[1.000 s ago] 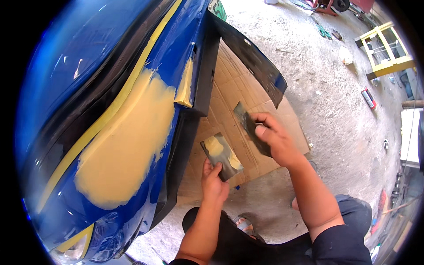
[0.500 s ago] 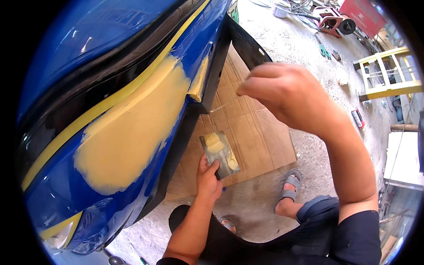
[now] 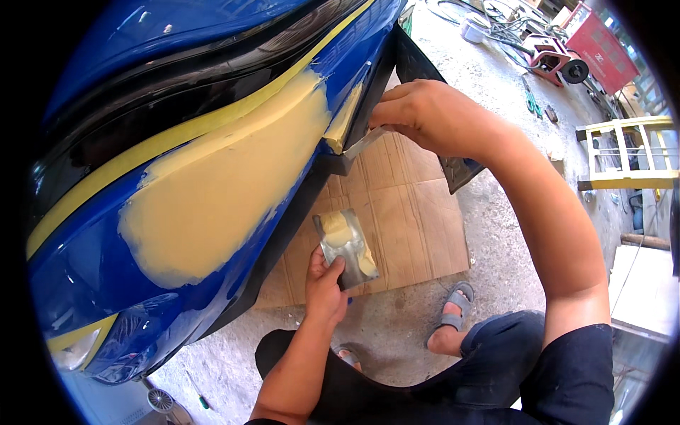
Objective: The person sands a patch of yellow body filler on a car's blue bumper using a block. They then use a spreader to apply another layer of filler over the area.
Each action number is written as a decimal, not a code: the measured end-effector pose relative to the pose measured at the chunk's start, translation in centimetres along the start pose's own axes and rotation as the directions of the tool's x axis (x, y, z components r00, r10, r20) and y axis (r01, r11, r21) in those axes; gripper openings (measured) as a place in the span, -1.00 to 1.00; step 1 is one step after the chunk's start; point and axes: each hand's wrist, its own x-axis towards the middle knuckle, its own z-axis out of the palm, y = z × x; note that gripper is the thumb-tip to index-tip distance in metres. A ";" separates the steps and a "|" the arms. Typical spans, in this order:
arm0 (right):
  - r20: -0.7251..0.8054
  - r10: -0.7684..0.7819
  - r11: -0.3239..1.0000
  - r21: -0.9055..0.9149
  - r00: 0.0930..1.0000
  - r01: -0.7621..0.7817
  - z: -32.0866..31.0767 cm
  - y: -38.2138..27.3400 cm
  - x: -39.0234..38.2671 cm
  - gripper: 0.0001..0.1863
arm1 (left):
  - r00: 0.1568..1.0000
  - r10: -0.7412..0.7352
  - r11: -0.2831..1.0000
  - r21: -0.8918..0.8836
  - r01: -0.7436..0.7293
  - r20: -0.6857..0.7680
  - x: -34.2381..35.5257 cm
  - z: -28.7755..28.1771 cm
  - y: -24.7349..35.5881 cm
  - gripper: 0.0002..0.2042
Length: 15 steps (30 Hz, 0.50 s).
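Observation:
My left hand point(image 3: 326, 289) grips a flat metal plate point(image 3: 351, 273) with lumps of cream-yellow putty point(image 3: 337, 228) on its face, thumb on top. Pinched in my right hand point(image 3: 419, 117) is a thin metal putty spreader point(image 3: 366, 139); its blade reaches the edge of a blue vehicle body panel point(image 3: 85, 273), by a small strip of putty point(image 3: 345, 119). A broad, smooth putty patch point(image 3: 219, 205) covers the panel's middle. Yellow masking tape point(image 3: 134, 157) borders the patch along a glossy black band. My right fingertips are partly hidden behind the hand.
Cardboard point(image 3: 411, 234) lies on the concrete floor under my hands. A dark panel point(image 3: 418, 64) juts out behind my right hand. At the right are a yellow stepladder point(image 3: 630, 177), a red machine point(image 3: 602, 53) and cables. My sandalled foot point(image 3: 453, 308) stands beside the cardboard.
My right hand has moved left to the panel's edge, bringing the spreader to the small putty strip. My left hand keeps the plate in much the same place. The view has shifted slightly.

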 end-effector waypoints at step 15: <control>-0.005 0.017 1.000 -0.012 1.000 -0.017 0.5 0.7 0.9 -0.78 | 1.000 0.023 1.000 0.015 -0.023 -0.018 -0.2 1.0 -0.4 -0.61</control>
